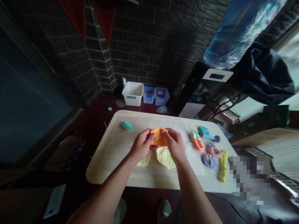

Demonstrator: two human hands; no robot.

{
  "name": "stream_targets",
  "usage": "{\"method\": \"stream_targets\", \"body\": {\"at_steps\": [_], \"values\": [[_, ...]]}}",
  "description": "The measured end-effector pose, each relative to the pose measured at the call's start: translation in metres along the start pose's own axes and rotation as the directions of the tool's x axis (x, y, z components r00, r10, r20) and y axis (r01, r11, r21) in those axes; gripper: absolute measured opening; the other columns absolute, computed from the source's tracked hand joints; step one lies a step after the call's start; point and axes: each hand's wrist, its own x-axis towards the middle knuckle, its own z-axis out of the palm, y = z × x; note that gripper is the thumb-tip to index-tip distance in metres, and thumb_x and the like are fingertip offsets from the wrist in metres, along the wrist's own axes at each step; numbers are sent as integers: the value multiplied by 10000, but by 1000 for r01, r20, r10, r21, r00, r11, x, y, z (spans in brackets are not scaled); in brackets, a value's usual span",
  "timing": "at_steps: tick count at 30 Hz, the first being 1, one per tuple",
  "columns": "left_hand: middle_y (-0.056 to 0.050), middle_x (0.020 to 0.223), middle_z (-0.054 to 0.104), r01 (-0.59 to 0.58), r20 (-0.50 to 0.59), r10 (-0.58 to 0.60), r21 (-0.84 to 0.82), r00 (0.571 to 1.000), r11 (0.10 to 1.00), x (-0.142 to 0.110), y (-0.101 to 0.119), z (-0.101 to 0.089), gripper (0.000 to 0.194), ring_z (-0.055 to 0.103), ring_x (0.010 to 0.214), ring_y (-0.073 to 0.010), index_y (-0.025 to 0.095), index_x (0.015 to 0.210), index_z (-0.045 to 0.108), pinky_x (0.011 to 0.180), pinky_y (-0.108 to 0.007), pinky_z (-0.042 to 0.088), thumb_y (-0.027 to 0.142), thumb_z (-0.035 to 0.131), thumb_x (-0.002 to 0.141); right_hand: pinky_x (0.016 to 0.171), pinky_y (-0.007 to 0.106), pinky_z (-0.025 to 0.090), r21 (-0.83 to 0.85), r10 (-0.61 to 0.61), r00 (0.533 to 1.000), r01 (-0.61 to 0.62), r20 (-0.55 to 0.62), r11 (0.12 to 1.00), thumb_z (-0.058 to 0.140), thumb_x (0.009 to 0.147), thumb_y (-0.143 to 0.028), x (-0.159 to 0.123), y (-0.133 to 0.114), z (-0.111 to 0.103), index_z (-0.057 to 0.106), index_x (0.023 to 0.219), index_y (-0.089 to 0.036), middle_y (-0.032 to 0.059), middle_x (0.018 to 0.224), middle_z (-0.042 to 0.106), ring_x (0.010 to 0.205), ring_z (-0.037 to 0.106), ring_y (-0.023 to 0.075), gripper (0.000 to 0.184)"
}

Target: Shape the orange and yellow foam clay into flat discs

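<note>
Between my two hands is a flattened piece of orange modelling clay (pixel 159 137). My left hand (pixel 141 143) grips its left edge with the thumb on top. On the other side my right hand (pixel 174 141) pinches the right edge, thumb also on the face of the clay. Below the hands, two pale yellow clay pieces lie on the bubble wrap: a rounded flat one (pixel 165 157) and another (pixel 144 160) partly covered by my left wrist. A bit of pinkish-red clay (pixel 154 147) shows just under the orange piece.
Bubble wrap (pixel 112 152) covers much of the pale table (pixel 98 169). A teal clay lump (pixel 126 125) lies at the back left. Several clay shapes sit at the right, including a purple disc (pixel 209 161) and a yellow strip (pixel 223 166). Bins (pixel 132 93) stand behind.
</note>
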Motion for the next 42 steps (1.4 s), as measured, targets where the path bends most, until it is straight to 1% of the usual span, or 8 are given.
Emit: {"method": "stream_targets", "body": {"at_steps": [8, 11, 16, 22, 28, 33, 36, 42], "values": [[8, 795, 583, 39, -119, -38, 7, 992, 999, -2, -1, -2, 351, 562, 695, -147, 196, 874, 638, 506, -203, 447, 533, 691, 955, 599, 272, 546, 179, 160, 977, -185, 144, 966, 858, 851, -474, 3, -3, 0, 773, 850, -190, 31, 743, 734, 623, 662, 162, 297], [18, 766, 550, 36, -182, -23, 65, 983, 997, -3, 0, -2, 367, 538, 691, -142, 199, 862, 633, 516, -203, 429, 549, 697, 952, 665, 272, 582, 171, 121, 982, -145, 145, 974, 868, 853, -458, 3, -6, -2, 796, 973, -210, 48, 863, 784, 714, 715, 172, 285], [-21, 824, 657, 60, -128, -61, -10, 990, 998, -2, 4, -1, 351, 591, 709, -163, 193, 927, 702, 551, -223, 450, 532, 776, 878, 647, 304, 596, 153, 92, 992, -105, 91, 983, 874, 844, -470, 3, -2, -6, 784, 937, -207, 57, 821, 782, 693, 718, 195, 293], [-82, 959, 776, 65, -83, -69, -47, 994, 997, 2, 2, -4, 341, 713, 880, -235, 159, 1010, 782, 799, -296, 560, 448, 850, 843, 614, 262, 561, 142, 70, 996, -76, 50, 987, 909, 805, -435, 5, 1, -8, 760, 879, -203, 42, 772, 751, 712, 701, 187, 285], [-74, 913, 794, 70, -87, -72, -22, 994, 997, 1, -5, -5, 347, 729, 819, -230, 141, 1033, 809, 760, -289, 556, 407, 880, 824, 651, 271, 585, 95, 71, 985, -86, 155, 992, 891, 835, -458, 4, -6, -16, 804, 965, -200, 63, 879, 787, 722, 705, 168, 302], [-94, 1019, 794, 42, -105, -58, -143, 993, 989, -1, -8, -2, 334, 738, 925, -244, 166, 1088, 795, 797, -303, 581, 434, 820, 891, 453, 211, 483, 83, 96, 983, -110, 154, 990, 890, 835, -471, 2, -6, -19, 793, 944, -171, 32, 720, 717, 537, 590, 112, 334], [-112, 1079, 788, 53, -130, -87, -245, 988, 968, -1, -5, 1, 361, 745, 972, -267, 175, 1114, 796, 789, -328, 609, 472, 789, 910, 405, 215, 494, 110, 114, 984, -129, 138, 986, 879, 838, -495, 2, -4, -19, 751, 994, -181, 24, 746, 710, 507, 596, 117, 373], [-127, 1000, 795, 71, -131, -92, -155, 987, 985, 0, -3, -4, 381, 742, 960, -288, 138, 1083, 821, 795, -352, 607, 471, 806, 899, 410, 207, 478, 60, 114, 976, -127, 185, 990, 829, 887, -513, 3, -4, -18, 788, 1051, -193, 27, 762, 725, 500, 573, 105, 361]]}}
